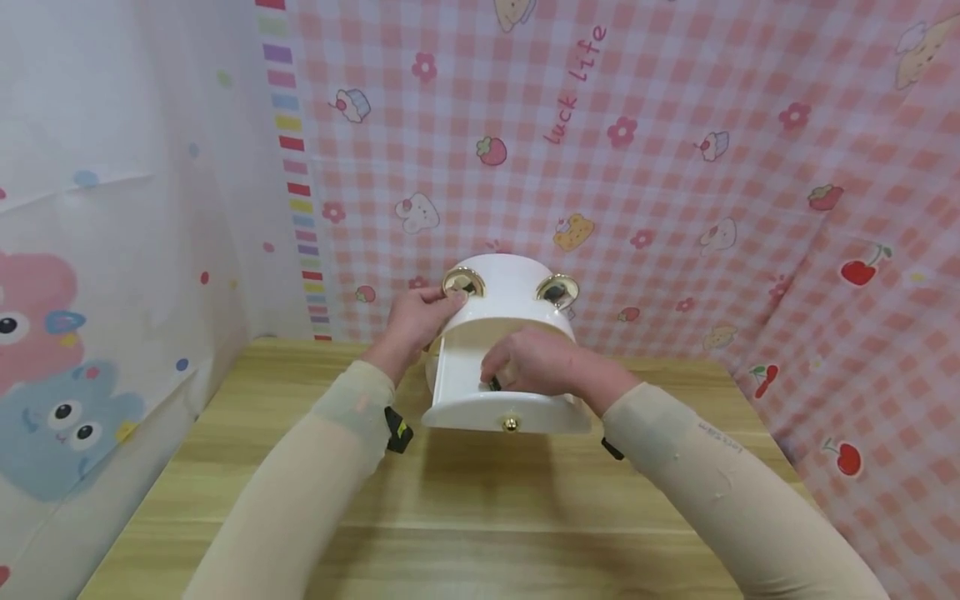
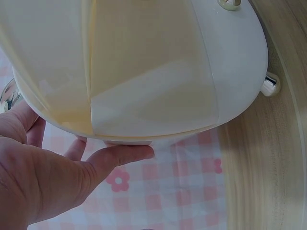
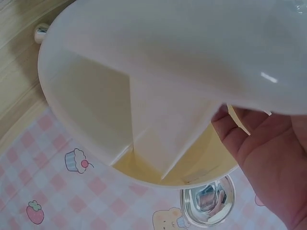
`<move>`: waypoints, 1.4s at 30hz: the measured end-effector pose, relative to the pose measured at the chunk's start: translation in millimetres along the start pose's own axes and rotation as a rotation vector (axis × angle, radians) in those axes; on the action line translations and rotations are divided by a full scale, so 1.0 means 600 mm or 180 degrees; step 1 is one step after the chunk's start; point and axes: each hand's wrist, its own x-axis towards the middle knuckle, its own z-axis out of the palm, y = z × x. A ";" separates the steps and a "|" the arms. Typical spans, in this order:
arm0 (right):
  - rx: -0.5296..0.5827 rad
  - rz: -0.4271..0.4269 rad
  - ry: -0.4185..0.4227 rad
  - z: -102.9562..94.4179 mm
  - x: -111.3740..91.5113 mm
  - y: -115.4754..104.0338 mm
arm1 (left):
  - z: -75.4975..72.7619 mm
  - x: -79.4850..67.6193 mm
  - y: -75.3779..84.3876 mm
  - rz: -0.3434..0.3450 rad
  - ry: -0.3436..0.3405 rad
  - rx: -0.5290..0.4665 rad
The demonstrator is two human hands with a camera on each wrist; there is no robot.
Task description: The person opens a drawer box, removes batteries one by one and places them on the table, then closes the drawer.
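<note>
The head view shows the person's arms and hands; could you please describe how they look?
The left sleeve and right sleeve are long and cream-coloured, the right bearing small dark lettering. The black left wrist piece has a yellow-green mark; the black right wrist piece is mostly hidden. Left hand and right hand are ungloved.

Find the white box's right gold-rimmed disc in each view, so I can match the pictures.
Head: right disc, just right of the picture's middle, at the upper right of the box.
Left wrist: not in it; the left disc shows at the left edge, beside the left hand.
Right wrist: right disc, at the bottom, right of centre.
Shared landmark: the box, in all three.
</note>
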 end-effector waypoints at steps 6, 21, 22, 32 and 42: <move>-0.0024 0.0088 0.0060 0.000 -0.002 0.000 | 0.001 -0.001 0.003 0.0002 0.0006 -0.0045; -0.0074 0.0126 0.0083 0.000 -0.009 0.005 | 0.001 0.004 0.001 0.0053 0.0000 -0.0016; -0.0077 0.0117 0.0090 0.000 -0.010 0.005 | 0.001 0.005 0.000 0.0057 -0.0001 -0.0021; -0.0088 0.0154 0.0181 -0.007 -0.019 0.006 | 0.002 0.003 -0.001 0.0043 0.0004 -0.0008; 0.0100 0.0126 0.0413 -0.030 -0.037 0.007 | 0.001 0.002 0.000 0.0008 -0.0019 0.0020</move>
